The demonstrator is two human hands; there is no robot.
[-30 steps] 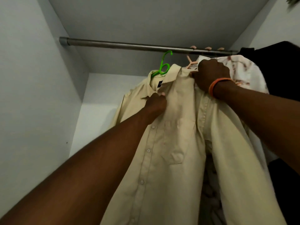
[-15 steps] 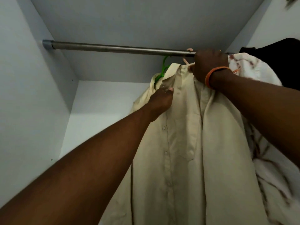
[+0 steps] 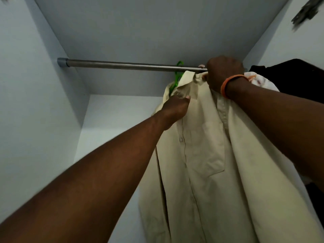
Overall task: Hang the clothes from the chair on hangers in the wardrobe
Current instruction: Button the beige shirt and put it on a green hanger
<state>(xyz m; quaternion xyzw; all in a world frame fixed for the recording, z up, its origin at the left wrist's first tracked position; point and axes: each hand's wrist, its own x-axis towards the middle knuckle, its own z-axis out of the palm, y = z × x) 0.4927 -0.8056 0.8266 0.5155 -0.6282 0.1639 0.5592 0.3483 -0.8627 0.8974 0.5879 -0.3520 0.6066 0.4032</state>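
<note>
**Head view: cream shirt going onto the rail**

Head view looks up into the wardrobe, both arms raised; the cream shirt (image 3: pixel 210 155) hangs between the two hands on a green hanger (image 3: pixel 176 77), whose hook shows at the metal rail (image 3: pixel 133 65), just left of the right hand; whether the hook is fully seated over the rail I cannot tell, since the collar hides its lower part.

The left hand (image 3: pixel 175 109) is curled at the front of the shirt just under the collar, fingertips pinching the cloth near the top button; the right hand (image 3: pixel 223 74), with an orange wristband (image 3: pixel 229 85), is closed over the shoulder of the shirt right up at the rail, above and to the right of the left hand; what exactly lies inside that fist is hidden.

Beyond the right hand sits a white patterned garment (image 3: pixel 259 81), touching the cream shirt, and further right a dark garment (image 3: pixel 298 76); to the left of the left hand the rail runs bare to the wardrobe wall (image 3: pixel 35 102).

By my reading the step in hand is settling this shirt on the rail; the next move calls for checking the hook, releasing both hands gently so the shoulders stay on the hanger, then going back for more clothes; the chair is out of sight.
</note>
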